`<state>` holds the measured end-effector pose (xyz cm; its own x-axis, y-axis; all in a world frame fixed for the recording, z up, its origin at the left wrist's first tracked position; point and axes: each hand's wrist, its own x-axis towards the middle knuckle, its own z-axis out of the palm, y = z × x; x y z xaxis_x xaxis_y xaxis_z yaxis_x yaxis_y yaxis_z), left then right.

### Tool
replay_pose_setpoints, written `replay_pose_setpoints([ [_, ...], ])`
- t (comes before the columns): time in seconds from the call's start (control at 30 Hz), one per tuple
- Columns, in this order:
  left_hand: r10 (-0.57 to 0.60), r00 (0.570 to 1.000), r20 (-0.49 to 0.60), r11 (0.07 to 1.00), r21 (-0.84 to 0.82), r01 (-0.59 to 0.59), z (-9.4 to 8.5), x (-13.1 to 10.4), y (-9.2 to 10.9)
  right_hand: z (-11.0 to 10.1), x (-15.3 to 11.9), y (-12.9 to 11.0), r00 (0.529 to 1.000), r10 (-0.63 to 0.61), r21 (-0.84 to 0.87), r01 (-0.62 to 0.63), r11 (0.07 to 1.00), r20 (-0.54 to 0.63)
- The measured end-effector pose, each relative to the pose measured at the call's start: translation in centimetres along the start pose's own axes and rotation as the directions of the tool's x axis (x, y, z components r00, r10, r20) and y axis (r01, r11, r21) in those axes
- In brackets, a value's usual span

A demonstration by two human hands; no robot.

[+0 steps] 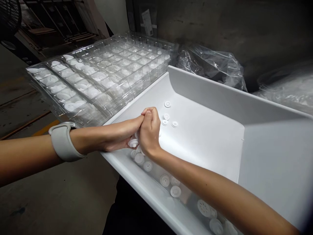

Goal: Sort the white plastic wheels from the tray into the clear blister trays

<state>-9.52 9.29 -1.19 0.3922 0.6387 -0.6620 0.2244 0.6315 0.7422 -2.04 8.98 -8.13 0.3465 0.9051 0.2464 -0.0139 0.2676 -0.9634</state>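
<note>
My left hand [122, 134] and my right hand [149, 130] press together over the left end of a light grey bin [205, 130]. White plastic discs [133, 143] show between and below the palms, cupped in my left hand. The fingers of my right hand are curled closed; what lies inside them is hidden. Several more white discs [175, 191] lie along the bin's near side, some under my right forearm. A few small ones [167, 104] rest on the bin floor beyond my hands.
Stacked clear plastic trays [114, 111] with compartments, many holding white parts, stand left of the bin. Crumpled clear plastic bags [215, 65] lie behind it. A dark fan [9, 16] is at the top left.
</note>
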Motion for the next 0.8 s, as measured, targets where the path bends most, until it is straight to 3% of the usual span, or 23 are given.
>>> replay_pose_setpoints([
  [0.1,0.128,0.98,-0.151,0.972,-0.178,-0.154,1.3,-0.1,-0.1,0.0,1.7,-1.1,0.992,-0.121,-0.028,0.122,0.992,0.047],
  [0.2,0.185,0.943,-0.278,0.903,-0.331,-0.274,2.5,-0.6,-0.2,-0.2,2.7,-2.6,0.949,-0.271,-0.066,0.284,0.957,0.159],
  [0.4,0.208,0.861,-0.465,0.672,-0.572,-0.471,5.1,-1.8,0.3,0.2,3.4,-6.7,0.79,-0.467,-0.165,0.562,0.81,0.397],
  [0.6,0.161,0.874,-0.458,0.444,-0.757,-0.479,5.9,-3.0,1.0,0.9,3.4,-10.6,0.612,-0.521,-0.263,0.761,0.593,0.595],
  [0.7,0.127,0.884,-0.45,0.323,-0.824,-0.466,5.3,-3.4,1.0,-1.9,4.4,-12.5,0.517,-0.454,-0.292,0.829,0.478,0.725],
  [0.8,0.089,0.905,-0.415,0.209,-0.881,-0.425,4.6,-3.5,0.6,-7.7,5.0,-12.4,0.541,-0.392,-0.328,0.807,0.491,0.744],
])
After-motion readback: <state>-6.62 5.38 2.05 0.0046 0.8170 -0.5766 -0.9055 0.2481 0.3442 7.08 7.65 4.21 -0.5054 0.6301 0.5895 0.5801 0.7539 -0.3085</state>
